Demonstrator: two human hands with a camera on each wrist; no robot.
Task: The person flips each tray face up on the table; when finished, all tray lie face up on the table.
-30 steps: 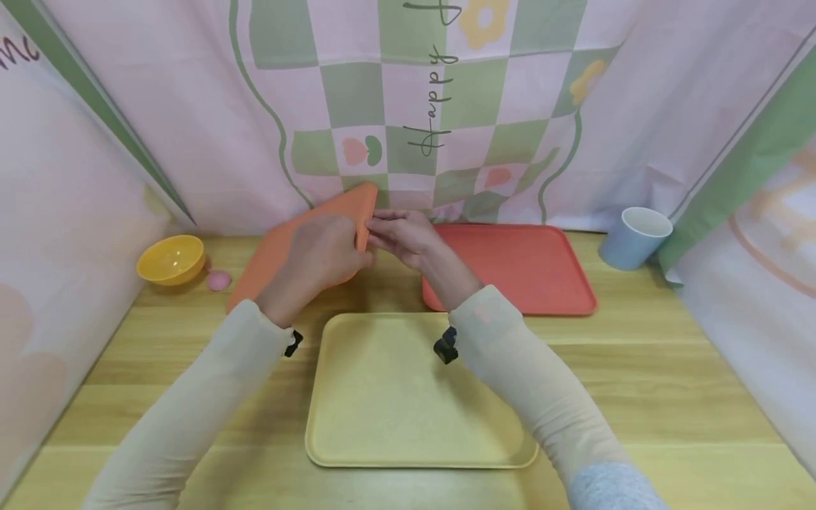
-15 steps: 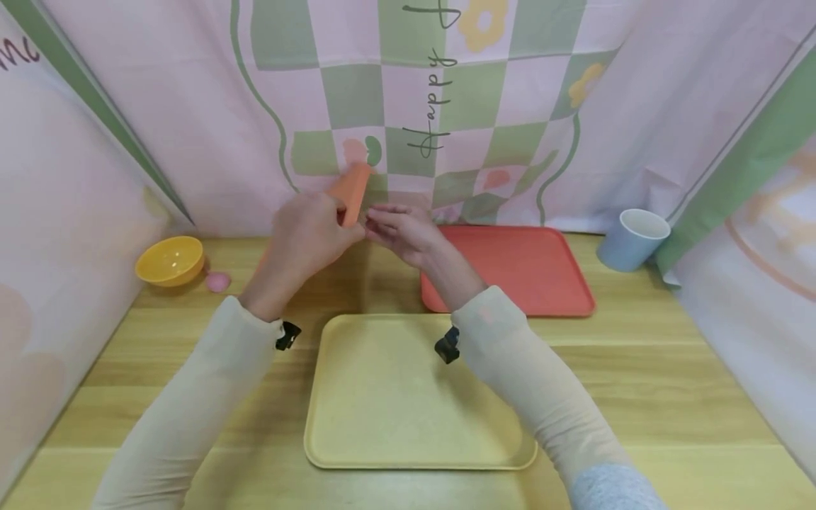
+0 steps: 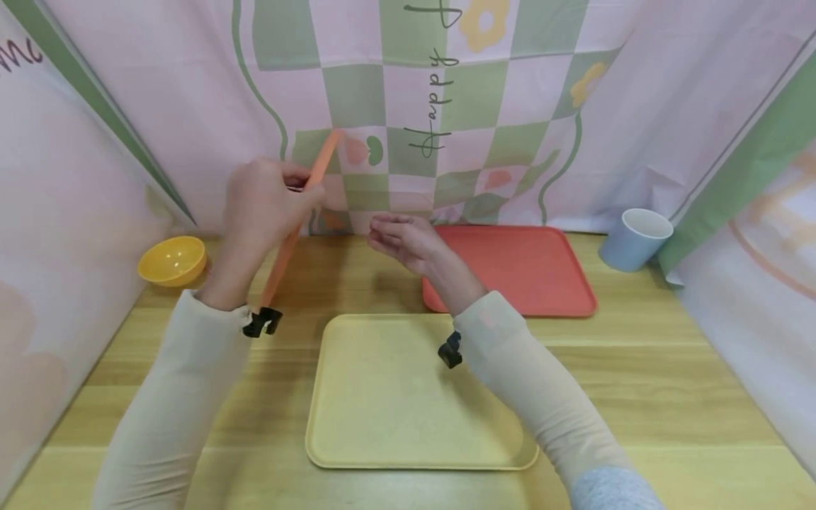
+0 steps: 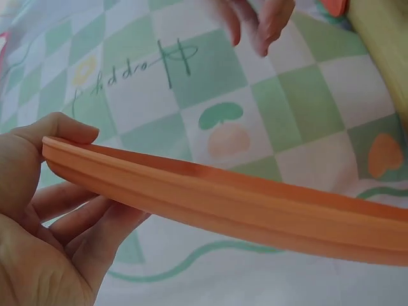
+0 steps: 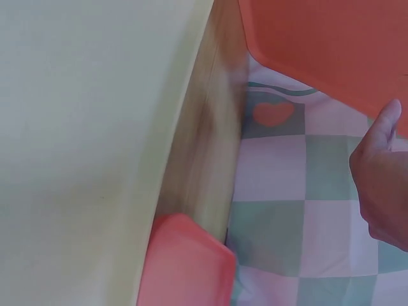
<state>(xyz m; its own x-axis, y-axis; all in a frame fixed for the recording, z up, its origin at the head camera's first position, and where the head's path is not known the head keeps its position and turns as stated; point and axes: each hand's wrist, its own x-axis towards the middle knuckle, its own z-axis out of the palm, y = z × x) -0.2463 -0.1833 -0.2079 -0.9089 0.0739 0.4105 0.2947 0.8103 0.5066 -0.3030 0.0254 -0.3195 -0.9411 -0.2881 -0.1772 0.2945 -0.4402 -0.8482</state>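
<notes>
An orange tray [image 3: 326, 157] stands steeply tilted, edge-on, above the left part of the table. My left hand [image 3: 258, 205] grips its rim, with the thumb on one side and fingers on the other in the left wrist view, where the tray's long edge [image 4: 255, 205] runs to the right. To the right, apart from the tray, my right hand [image 3: 408, 241] hovers with relaxed fingers and holds nothing. A red tray [image 3: 510, 273] lies behind the right wrist, at the back. Nearer to me, a pale yellow tray [image 3: 414, 397] lies flat under the forearms.
At the back left stands a yellow bowl [image 3: 172, 262], close to my left wrist. A light blue cup [image 3: 631, 241] is at the back right corner. A patterned curtain [image 3: 484, 92] hangs directly behind the wooden table [image 3: 650, 397].
My left hand has lifted the orange tray up and left, turning it edge-on. The right hand, earlier at the tray's edge, is now apart from it. A small pink object is now hidden.
</notes>
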